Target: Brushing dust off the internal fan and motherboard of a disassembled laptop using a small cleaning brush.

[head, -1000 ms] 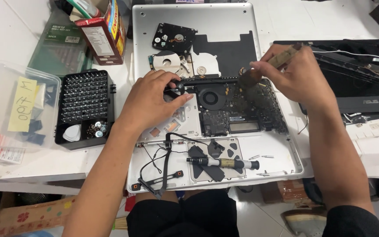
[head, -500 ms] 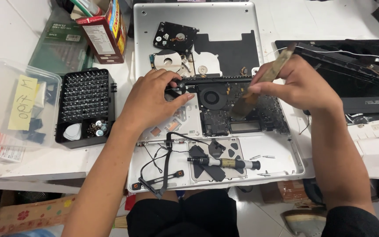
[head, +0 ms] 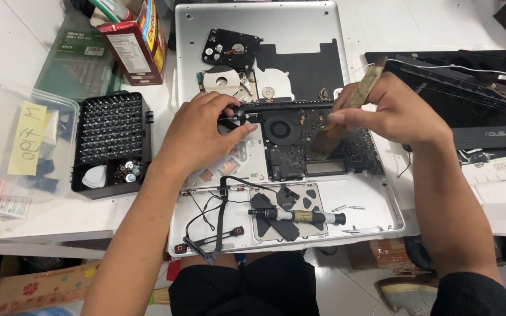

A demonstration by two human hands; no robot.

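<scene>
An opened silver laptop chassis (head: 323,23) lies in front of me with its dark logic board (head: 300,155) and round fan (head: 281,128) exposed. My left hand (head: 197,137) grips the left end of the black bar at the board's top edge. My right hand (head: 396,111) holds a wooden-handled brush (head: 352,99), whose bristles rest on the board to the right of the fan. A bare hard drive (head: 231,48) sits higher up in the chassis. A screwdriver (head: 297,216) lies on the trackpad area.
A black bit tray (head: 109,137) and a clear plastic box (head: 13,146) stand at the left. A red carton (head: 136,38) is behind them. A second dark laptop (head: 475,99) lies at the right. Loose black cables (head: 218,216) trail over the chassis front.
My right hand has brought the brush down and leftward from the board's upper right corner onto its middle. My left hand stays on the bar.
</scene>
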